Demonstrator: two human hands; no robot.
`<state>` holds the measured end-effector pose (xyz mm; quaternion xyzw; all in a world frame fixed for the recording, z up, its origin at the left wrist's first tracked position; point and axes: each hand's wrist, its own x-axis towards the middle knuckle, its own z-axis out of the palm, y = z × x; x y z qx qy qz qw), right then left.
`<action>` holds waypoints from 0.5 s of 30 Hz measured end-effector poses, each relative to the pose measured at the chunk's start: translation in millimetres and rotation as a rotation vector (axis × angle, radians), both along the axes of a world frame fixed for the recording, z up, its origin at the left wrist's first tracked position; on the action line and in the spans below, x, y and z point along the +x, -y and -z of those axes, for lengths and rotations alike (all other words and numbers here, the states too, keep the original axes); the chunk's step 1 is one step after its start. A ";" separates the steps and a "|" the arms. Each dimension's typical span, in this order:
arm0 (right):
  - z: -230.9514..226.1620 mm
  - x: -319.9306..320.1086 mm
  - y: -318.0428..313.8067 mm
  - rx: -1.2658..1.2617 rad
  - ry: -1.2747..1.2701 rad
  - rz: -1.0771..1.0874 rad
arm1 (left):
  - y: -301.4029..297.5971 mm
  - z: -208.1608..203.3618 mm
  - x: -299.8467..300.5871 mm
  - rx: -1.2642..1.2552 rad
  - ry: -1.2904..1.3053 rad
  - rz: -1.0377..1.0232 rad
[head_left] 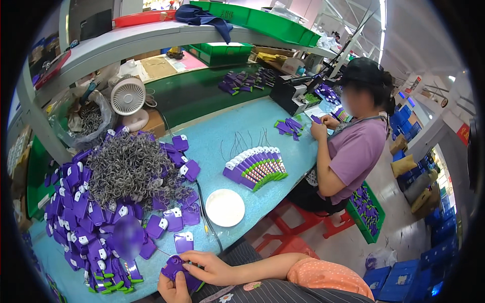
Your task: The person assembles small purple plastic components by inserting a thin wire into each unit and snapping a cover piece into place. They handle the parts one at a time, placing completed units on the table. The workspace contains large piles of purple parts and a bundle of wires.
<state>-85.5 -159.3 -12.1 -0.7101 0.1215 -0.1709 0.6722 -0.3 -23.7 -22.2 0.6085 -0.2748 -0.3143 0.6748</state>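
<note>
Close to me at the table's near edge, my left hand (172, 289) and my right hand (211, 268) both grip a purple plastic casing (175, 264). A bit of green shows at its lower end, partly behind my right hand. A thin wire sticks up beside it. Just beyond my fingers lies a purple and white flat part (184, 241). To the left spreads a heap of purple casings (76, 202), topped by a large tangle of grey coiled wires (134, 169). A fanned row of purple, white and green pieces (256, 166) with thin wires lies farther right.
A white round dish (225, 207) and a black cable (202, 202) lie on the blue tabletop (202, 151). Behind stand a white fan (128, 97) and a green belt (187, 101). A co-worker (353, 146) sits at the right, holding a purple piece, near a green crate (371, 214).
</note>
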 end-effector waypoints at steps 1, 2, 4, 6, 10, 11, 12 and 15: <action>4.0 2.4 -3.6 -0.024 0.045 0.016 | 0.8 0.0 -0.6 -0.044 -0.041 -0.039; 4.8 4.0 -3.8 -0.002 0.037 0.037 | 3.4 -0.5 -1.1 -0.089 -0.081 -0.083; 8.1 13.9 -13.6 0.091 0.025 0.035 | 1.4 -7.7 -1.3 -0.086 -0.040 -0.107; 14.4 21.2 -21.0 0.410 -0.009 0.011 | -3.4 -2.7 0.1 -0.083 -0.140 -0.103; 7.6 27.2 -8.2 0.495 -0.222 -0.254 | -15.8 3.5 11.7 -0.152 -0.209 -0.014; 0.8 28.5 1.5 0.272 -0.202 -0.229 | -17.7 -0.4 14.1 -0.144 -0.247 -0.014; -7.9 29.0 11.4 0.041 -0.182 -0.195 | -19.2 -4.1 16.3 -0.146 -0.291 -0.005; -24.3 28.7 65.3 -0.617 -0.163 0.046 | -25.4 -2.8 26.3 -0.143 -0.339 -0.083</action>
